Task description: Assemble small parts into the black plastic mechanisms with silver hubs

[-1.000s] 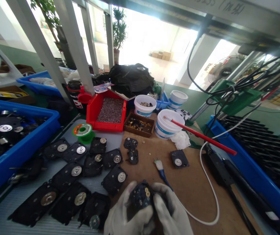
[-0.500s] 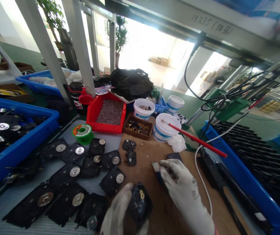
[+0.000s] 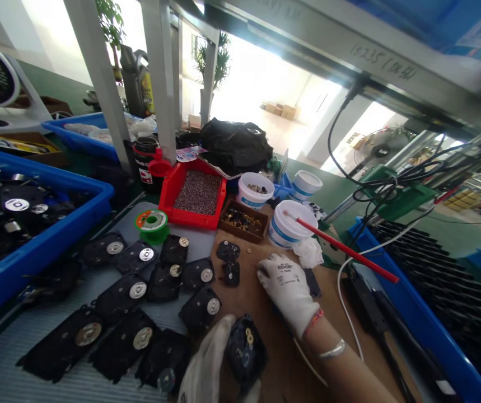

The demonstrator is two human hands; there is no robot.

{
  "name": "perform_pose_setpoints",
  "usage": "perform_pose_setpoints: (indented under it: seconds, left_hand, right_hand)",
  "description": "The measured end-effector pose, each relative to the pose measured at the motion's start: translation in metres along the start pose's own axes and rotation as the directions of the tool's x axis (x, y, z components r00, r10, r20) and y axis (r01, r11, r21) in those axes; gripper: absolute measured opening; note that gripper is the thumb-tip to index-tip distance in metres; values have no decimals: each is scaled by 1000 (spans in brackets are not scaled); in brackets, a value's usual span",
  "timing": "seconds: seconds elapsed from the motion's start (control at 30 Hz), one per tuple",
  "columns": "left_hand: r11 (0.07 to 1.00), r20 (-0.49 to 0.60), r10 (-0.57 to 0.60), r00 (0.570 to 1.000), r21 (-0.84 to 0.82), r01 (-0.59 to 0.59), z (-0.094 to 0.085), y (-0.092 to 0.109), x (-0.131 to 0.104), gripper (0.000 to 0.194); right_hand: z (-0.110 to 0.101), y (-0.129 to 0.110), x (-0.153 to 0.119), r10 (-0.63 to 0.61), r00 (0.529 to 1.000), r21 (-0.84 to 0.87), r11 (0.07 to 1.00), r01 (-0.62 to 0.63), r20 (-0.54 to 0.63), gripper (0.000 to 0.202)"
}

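My left hand [image 3: 209, 364], in a white glove, grips a black housing [image 3: 246, 352] with small brass gears on its face, at the bottom centre. My right hand [image 3: 286, 285], also gloved, is over the brown mat [image 3: 282, 364], back up, with its fingers curled down; whatever is under them is hidden. Two small black parts [image 3: 228, 262] lie to the left of my right hand, and a dark flat piece [image 3: 312, 282] lies to its right. Several black housings with silver discs [image 3: 122, 294] lie on the grey ribbed surface at the left.
A red bin [image 3: 194, 193] of tiny parts, a brown tray [image 3: 243, 223] and white tubs [image 3: 288, 224] stand behind the mat. A red rod [image 3: 349, 246] slants over the right side. Blue crates stand left [image 3: 42, 229] and right [image 3: 437, 330]; a green solder spool [image 3: 153, 226] stands near the housings.
My right hand has moved up and left and turned back up; the blue-handled brush it held is now out of sight. My left hand still holds the housing. The view has shifted slightly.
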State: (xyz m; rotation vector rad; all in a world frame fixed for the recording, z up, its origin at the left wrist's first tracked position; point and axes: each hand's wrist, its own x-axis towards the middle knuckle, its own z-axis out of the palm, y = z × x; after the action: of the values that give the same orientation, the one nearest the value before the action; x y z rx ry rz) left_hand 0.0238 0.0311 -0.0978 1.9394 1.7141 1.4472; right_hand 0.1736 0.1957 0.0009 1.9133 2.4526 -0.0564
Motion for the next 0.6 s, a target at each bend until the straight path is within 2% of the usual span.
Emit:
perform_pose_setpoints:
  seconds: [0.17, 0.3, 0.4, 0.47, 0.53, 0.6]
  left_hand:
    - [999, 34, 3, 999, -35, -2, -3, 0, 0, 63]
    - [1000, 9, 7, 1000, -20, -6, -2, 0, 0, 61]
    - [997, 9, 66, 998, -37, -65, -4, -2, 4, 56]
    - [987, 36, 161, 986, -4, -161, -7, -6, 7, 59]
    - [968, 62, 245, 968, 36, -247, -10, -10, 10, 64]
    - [955, 70, 288, 955, 48, -291, -11, -14, 12, 65]
  right_hand:
    - [-2, 1, 4, 10, 1000, 51, 999, -9, -21, 14]
    - [-19, 2, -14, -20, 995, 216, 975, 42, -102, 14]
    - [-31, -4, -42, -114, 978, 375, 911, 174, -177, 13]
    - [-34, -12, -61, -196, 941, 477, 822, 310, -274, 11]
    - [-34, -20, -75, -268, 894, 510, 746, 428, -359, 10]
    - [-32, -26, -83, -324, 865, 462, 744, 483, -383, 9]
